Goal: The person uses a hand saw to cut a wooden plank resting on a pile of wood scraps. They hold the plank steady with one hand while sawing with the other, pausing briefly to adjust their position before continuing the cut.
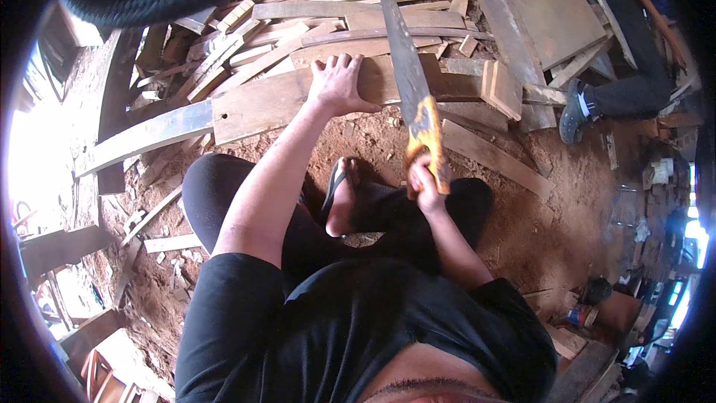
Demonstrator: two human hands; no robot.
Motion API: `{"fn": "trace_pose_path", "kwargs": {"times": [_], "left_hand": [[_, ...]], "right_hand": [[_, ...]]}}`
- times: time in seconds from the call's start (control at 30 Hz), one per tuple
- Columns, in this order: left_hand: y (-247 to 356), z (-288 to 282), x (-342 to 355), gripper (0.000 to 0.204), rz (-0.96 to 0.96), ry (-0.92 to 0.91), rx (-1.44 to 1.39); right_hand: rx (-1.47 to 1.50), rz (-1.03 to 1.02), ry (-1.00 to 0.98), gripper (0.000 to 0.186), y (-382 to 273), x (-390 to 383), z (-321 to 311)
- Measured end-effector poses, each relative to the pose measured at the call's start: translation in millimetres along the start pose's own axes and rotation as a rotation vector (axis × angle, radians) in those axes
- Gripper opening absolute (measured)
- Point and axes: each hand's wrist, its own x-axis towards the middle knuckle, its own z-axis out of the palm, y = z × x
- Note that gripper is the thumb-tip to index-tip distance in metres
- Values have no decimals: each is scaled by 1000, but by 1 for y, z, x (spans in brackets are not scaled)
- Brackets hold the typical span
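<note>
Head view: saw meets plank

Your right hand [424,179] grips the orange handle of a handsaw [412,86], blade running away from your fist across the wooden plank [268,104]. Just left of the blade, your left hand [339,83] presses flat, fingers spread, on that plank.

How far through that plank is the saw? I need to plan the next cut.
Done: cannot tell any kerf depth. In hand: the left hand presses the plank down, the right hand grips the handsaw, blade lying across it. Left: the plank looks unsevered.
</note>
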Motion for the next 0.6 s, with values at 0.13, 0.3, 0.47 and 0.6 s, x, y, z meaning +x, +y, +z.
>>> {"fn": "trace_pose_path", "kwargs": {"times": [0.13, 0.3, 0.47, 0.6], "left_hand": [[1, -1, -1, 134, 3, 1, -18], [-2, -9, 12, 130, -46, -106, -82], [-6, -17, 21, 124, -46, -174, -208], [-9, -21, 25, 121, -33, -232, -231]], "right_hand": [[-86, 73, 13, 9, -13, -2, 8], [170, 232, 107, 3, -57, 34, 19], [51, 373, 108, 7, -96, 66, 34], [-148, 315, 160, 6, -101, 36, 52]]}}
